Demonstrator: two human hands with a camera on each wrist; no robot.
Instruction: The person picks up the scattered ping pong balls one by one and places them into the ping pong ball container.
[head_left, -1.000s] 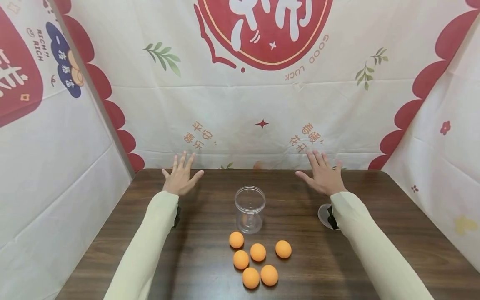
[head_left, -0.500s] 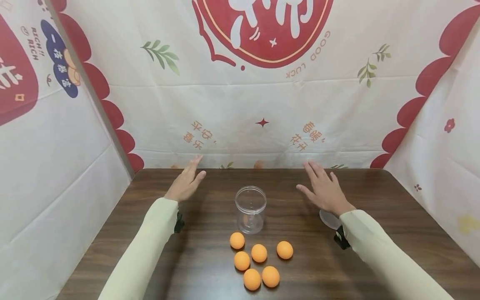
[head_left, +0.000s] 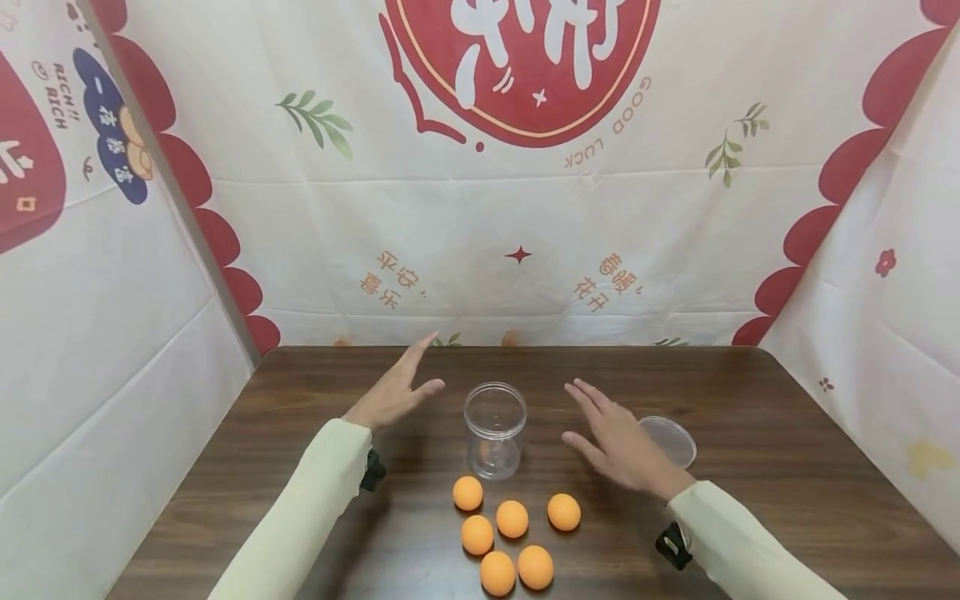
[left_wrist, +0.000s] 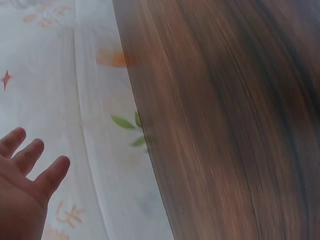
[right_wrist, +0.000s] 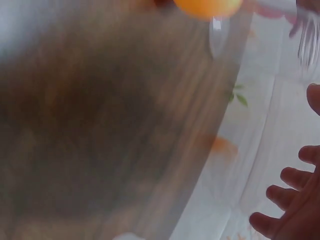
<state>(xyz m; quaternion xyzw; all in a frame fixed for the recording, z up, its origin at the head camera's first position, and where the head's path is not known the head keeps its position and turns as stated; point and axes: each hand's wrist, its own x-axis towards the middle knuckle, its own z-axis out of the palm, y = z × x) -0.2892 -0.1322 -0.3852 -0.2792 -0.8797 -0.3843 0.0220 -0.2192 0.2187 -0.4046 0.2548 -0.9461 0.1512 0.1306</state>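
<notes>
A clear plastic jar [head_left: 494,429] stands upright and lidless in the middle of the dark wooden table [head_left: 750,508]. Several orange balls [head_left: 512,518] lie in a cluster just in front of it. My left hand [head_left: 397,392] hovers to the jar's left, fingers straight, holding nothing. To the jar's right my right hand [head_left: 615,437] hovers with fingers spread and empty. The clear round lid [head_left: 670,440] lies flat on the table behind my right hand. In the left wrist view my fingertips [left_wrist: 30,160] show over the table edge. The right wrist view is blurred, with one orange ball [right_wrist: 207,6] at the top.
Printed white and red cloth [head_left: 517,167] hangs as walls at the back and both sides, close around the table. Bare tabletop lies to the far left and far right of the jar and balls.
Both hands have moved from the table's back edge inward and toward the jar. The right hand has uncovered the lid, which now lies in full view.
</notes>
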